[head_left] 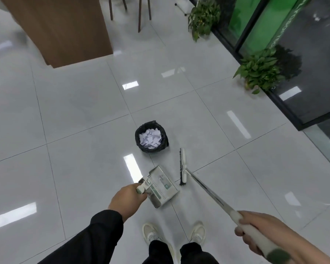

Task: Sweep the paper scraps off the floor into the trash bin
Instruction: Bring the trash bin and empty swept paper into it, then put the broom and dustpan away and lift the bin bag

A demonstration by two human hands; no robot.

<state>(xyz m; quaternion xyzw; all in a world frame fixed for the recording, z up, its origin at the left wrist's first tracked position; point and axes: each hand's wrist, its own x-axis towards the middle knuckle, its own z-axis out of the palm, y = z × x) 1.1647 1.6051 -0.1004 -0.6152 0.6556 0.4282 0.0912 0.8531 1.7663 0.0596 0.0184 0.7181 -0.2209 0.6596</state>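
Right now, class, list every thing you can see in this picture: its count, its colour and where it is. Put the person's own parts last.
trash bin: one, black liner, floor centre, ahead of the dustpan
paper scraps: a heap, white, inside the trash bin
dustpan: one, silver-grey, just in front of the feet
broom: one, black bristles, pale head, metal handle, right of the dustpan
potted plants: two, green, along the glass wall at right
wooden counter: one, brown, upper left
chair legs: several, dark brown, top centre
floor tiles: many, glossy pale grey
shoes: two, off-white, bottom centre
left hand: grips the dustpan handle, black sleeve
right hand: grips the broom handle
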